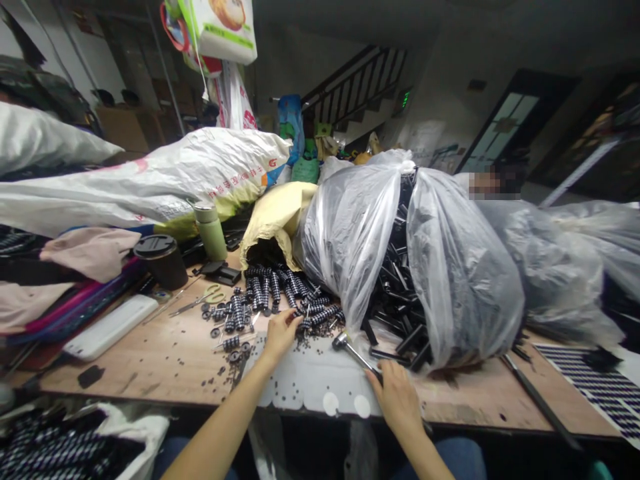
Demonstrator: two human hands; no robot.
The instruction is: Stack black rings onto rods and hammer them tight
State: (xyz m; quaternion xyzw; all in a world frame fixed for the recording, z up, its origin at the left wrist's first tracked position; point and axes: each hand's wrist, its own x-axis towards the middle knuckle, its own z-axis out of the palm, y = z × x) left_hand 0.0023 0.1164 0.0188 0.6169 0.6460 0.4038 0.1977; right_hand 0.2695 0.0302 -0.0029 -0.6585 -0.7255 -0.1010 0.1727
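Note:
My right hand (399, 393) is closed round the black handle of a small hammer (361, 357). The hammer's metal head points left, above a pale sheet (320, 373) on the table. My left hand (281, 335) has its thumb and fingers pinched together at the near edge of a pile of black-and-white patterned cylinders (258, 291). What those fingers hold is hidden. Small dark bits (320, 330) are scattered between my hands. Black tube-like pieces (395, 313) spill from a clear plastic bag (465, 280) beyond my right hand.
Scissors (200, 298), a white box-like object (111, 327), a dark lidded cup (161, 260) and a green bottle (210, 232) stand or lie at left. A yellow sack (277, 207) opens behind the pile. A long dark bar (540, 400) and a patterned sheet (590, 387) lie at right.

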